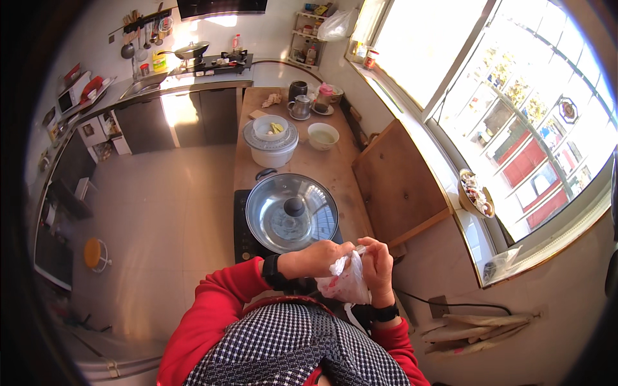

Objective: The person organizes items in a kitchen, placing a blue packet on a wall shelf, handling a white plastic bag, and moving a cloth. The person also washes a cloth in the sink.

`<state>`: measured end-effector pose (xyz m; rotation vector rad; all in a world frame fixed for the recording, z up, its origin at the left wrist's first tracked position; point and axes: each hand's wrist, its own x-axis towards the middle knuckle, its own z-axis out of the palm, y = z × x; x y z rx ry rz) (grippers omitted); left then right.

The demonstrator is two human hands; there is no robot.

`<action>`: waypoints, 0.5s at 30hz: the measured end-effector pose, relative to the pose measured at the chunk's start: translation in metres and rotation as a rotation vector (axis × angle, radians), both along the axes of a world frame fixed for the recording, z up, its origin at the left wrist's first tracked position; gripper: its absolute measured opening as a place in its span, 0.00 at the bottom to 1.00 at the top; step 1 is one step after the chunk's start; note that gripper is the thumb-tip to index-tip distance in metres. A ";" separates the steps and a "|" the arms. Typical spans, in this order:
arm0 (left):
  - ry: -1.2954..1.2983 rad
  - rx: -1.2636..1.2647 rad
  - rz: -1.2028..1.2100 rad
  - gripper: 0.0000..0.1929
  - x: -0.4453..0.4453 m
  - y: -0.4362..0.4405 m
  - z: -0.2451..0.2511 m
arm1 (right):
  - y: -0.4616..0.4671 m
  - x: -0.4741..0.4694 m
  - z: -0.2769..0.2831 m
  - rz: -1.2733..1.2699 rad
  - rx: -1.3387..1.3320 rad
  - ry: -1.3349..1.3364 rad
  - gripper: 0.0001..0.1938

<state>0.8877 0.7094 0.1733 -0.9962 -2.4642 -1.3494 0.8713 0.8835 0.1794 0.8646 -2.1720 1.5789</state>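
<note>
Both hands meet just in front of my chest at a tied white plastic bag (335,287) with reddish marks. My left hand (314,259) pinches the twisted top of the bag, and my right hand (377,268) grips the same neck from the other side. What the bag contains cannot be made out. Just beyond my hands a pot with a glass lid (275,212) stands on a black induction cooker (243,231). The lid has a dark round knob (294,207).
Behind the pot, a white lidded tub (274,157) carries a bowl of yellowish pieces (263,126). A bowl of cloudy liquid (323,137) and a metal teapot (300,107) share the wooden table (338,169). A wooden board (400,186) leans at the right wall; a black cable (458,304) runs there.
</note>
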 end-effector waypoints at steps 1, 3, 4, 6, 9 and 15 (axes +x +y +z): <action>-0.005 0.055 -0.002 0.13 0.000 -0.002 0.002 | 0.001 0.001 0.001 0.049 -0.055 -0.092 0.07; 0.136 0.064 0.031 0.13 0.001 -0.001 0.007 | 0.008 0.001 0.006 -0.019 0.069 -0.002 0.06; 0.284 0.018 0.067 0.13 -0.002 -0.007 0.011 | 0.013 0.000 0.008 -0.048 0.126 0.040 0.05; 0.466 -0.066 0.141 0.12 -0.004 -0.020 0.020 | 0.027 -0.006 0.013 -0.160 0.147 0.195 0.04; 0.445 -0.064 0.259 0.11 -0.008 -0.044 0.028 | 0.055 -0.012 0.017 -0.282 0.075 0.045 0.03; -0.137 0.483 0.048 0.16 -0.019 -0.032 0.012 | 0.046 -0.006 -0.007 0.126 -0.167 -0.186 0.17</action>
